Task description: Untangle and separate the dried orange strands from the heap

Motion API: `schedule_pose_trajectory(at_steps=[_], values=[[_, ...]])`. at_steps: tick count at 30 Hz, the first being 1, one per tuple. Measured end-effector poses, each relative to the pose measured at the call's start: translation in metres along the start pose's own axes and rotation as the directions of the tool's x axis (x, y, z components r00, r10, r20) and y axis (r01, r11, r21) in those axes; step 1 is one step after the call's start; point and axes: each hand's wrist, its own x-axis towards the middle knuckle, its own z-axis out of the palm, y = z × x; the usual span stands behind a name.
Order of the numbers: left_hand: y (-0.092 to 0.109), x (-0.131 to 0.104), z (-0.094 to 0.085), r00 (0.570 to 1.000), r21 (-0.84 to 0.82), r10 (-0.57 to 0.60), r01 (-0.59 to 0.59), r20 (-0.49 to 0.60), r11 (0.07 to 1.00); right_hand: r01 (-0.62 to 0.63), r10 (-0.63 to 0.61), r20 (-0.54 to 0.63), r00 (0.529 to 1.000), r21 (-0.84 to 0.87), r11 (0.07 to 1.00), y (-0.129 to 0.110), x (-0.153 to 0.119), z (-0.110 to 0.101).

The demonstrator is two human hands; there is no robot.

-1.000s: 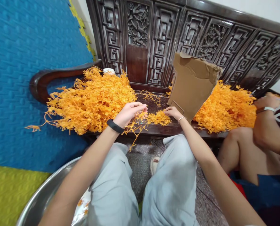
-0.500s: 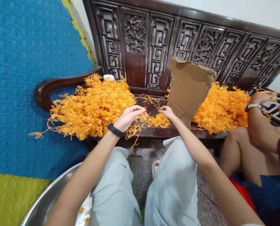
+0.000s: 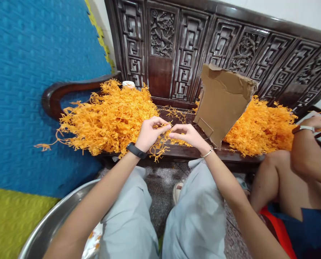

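My left hand (image 3: 152, 133), with a black band at the wrist, pinches an orange plastic sprig (image 3: 158, 151) whose thin branches hang below the fingers. Fingertips of my right hand (image 3: 189, 136) meet it from the right, thumb and forefinger curled close together. What they hold, if anything, is too small to make out. Under and behind my hands, a small heap of orange sprigs (image 3: 180, 142) lies on the dark wooden bench (image 3: 219, 153). Left of my left hand rises a large pile of the same orange sprigs (image 3: 108, 122).
A cardboard sheet (image 3: 225, 100) stands upright on the bench, a bent wire (image 3: 206, 126) at its base. Beyond it is another orange pile (image 3: 263, 126). A co-worker's arm (image 3: 304, 144) is at the far right. A metal basin (image 3: 57, 219) sits low at left, beside blue foam matting (image 3: 41, 108).
My right hand has moved from the small heap to my left fingertips, which still hold the sprig. The view has shifted slightly.
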Motion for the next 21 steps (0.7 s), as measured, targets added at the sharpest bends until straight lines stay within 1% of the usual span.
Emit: schedule_pose_trajectory(at_steps=[3,6,8,12,15,17,21], values=[[0.003,0.000,-0.001,0.999,-0.050,-0.030,0.031,0.020,0.998,0.038,-0.037,-0.040,0.999,0.022,0.999,-0.001,0.000,0.004],[0.004,0.000,-0.001,0.996,-0.115,-0.077,0.080,0.034,0.990,0.050,-0.036,-0.102,0.994,0.144,0.988,0.002,0.001,0.001],[0.005,-0.001,-0.002,0.993,-0.128,-0.091,0.099,0.070,0.987,0.065,-0.036,-0.145,0.989,0.200,0.978,0.005,0.002,-0.001],[0.005,-0.001,-0.002,0.980,-0.092,-0.132,0.147,0.146,0.985,0.099,-0.054,-0.208,0.977,0.209,0.973,0.009,0.002,-0.001],[0.006,-0.001,-0.002,0.958,-0.048,-0.225,0.237,0.179,0.970,0.103,-0.051,-0.229,0.972,0.222,0.970,0.009,0.002,0.002],[0.007,0.000,-0.002,0.943,-0.028,-0.268,0.278,0.199,0.960,0.100,-0.043,-0.233,0.972,0.237,0.966,0.008,0.002,0.003],[0.006,0.001,-0.001,0.936,-0.028,-0.241,0.256,0.257,0.966,0.109,-0.047,-0.245,0.968,0.244,0.964,0.005,0.002,0.003]])
